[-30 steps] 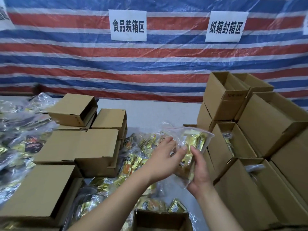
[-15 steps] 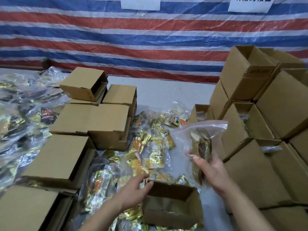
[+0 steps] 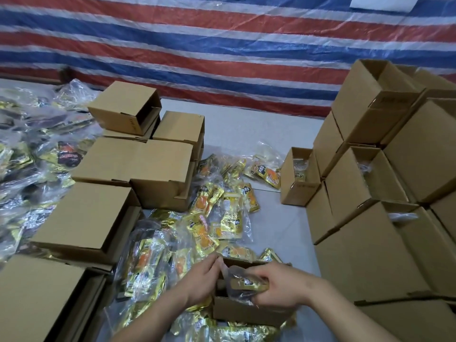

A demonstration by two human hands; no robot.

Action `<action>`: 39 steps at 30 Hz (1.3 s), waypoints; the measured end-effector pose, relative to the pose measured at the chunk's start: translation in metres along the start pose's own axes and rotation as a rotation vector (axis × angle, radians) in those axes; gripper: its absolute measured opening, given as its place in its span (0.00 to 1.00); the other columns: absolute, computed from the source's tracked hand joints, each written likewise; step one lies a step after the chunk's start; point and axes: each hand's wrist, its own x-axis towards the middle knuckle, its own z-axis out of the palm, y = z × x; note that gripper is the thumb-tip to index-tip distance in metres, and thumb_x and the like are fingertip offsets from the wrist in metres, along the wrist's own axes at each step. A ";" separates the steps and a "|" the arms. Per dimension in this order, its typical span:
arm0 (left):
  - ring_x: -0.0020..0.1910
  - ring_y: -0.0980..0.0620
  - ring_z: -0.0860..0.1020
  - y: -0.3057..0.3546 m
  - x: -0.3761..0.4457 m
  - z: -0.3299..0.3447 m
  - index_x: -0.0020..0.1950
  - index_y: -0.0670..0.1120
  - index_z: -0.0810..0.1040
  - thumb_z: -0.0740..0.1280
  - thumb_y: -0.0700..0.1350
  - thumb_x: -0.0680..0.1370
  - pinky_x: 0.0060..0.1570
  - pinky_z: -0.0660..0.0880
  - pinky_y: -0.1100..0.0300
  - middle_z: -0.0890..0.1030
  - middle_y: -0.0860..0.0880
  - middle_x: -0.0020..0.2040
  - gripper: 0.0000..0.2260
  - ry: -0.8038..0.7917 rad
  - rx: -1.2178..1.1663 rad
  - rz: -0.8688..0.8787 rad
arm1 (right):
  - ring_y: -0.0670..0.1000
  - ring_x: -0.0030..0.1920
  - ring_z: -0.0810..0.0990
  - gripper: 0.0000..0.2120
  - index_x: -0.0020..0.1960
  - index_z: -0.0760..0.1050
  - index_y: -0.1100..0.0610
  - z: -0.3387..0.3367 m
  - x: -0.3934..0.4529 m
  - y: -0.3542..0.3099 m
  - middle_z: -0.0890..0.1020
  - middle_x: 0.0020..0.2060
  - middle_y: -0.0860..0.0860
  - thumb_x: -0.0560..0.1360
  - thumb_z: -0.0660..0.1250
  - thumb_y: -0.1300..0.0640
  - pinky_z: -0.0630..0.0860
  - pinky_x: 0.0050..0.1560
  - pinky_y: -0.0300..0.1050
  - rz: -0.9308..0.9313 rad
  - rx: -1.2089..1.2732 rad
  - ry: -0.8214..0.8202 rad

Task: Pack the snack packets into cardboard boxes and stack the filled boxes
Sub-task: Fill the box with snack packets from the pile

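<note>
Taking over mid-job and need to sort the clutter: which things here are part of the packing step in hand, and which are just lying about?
In hand:
- clear bag of snack packets, gripped by the right hand
- open box beneath it, left hand at its rim

Lying about for now:
- loose gold packets
- boxes on the left
- stacked boxes on the right
- striped tarp

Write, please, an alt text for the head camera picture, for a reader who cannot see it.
Two hands push a clear bag of snack packets into a small open cardboard box near the table's front edge: the right hand grips the bag, the left hand holds the box's left side. Loose gold packets lie behind it, with cardboard boxes on the left and stacked on the right.
</note>
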 end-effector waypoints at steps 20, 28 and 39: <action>0.48 0.59 0.77 0.008 -0.002 0.007 0.57 0.52 0.73 0.50 0.55 0.86 0.46 0.70 0.63 0.79 0.54 0.48 0.14 0.049 0.031 0.119 | 0.49 0.59 0.78 0.22 0.70 0.73 0.49 0.028 0.050 0.019 0.79 0.62 0.47 0.77 0.68 0.46 0.75 0.62 0.44 0.188 0.014 -0.126; 0.48 0.58 0.77 0.002 0.001 0.014 0.53 0.56 0.72 0.51 0.56 0.85 0.51 0.73 0.59 0.79 0.54 0.48 0.12 0.070 0.018 0.119 | 0.52 0.73 0.66 0.37 0.78 0.61 0.46 0.050 0.070 0.005 0.68 0.74 0.51 0.75 0.48 0.28 0.60 0.75 0.52 0.427 0.205 -0.315; 0.44 0.57 0.77 0.005 -0.002 0.011 0.55 0.54 0.72 0.50 0.55 0.85 0.47 0.74 0.59 0.79 0.54 0.45 0.13 0.055 0.008 0.104 | 0.42 0.42 0.74 0.21 0.45 0.73 0.47 0.023 0.054 0.019 0.76 0.46 0.45 0.83 0.48 0.38 0.68 0.43 0.37 0.346 0.148 -0.178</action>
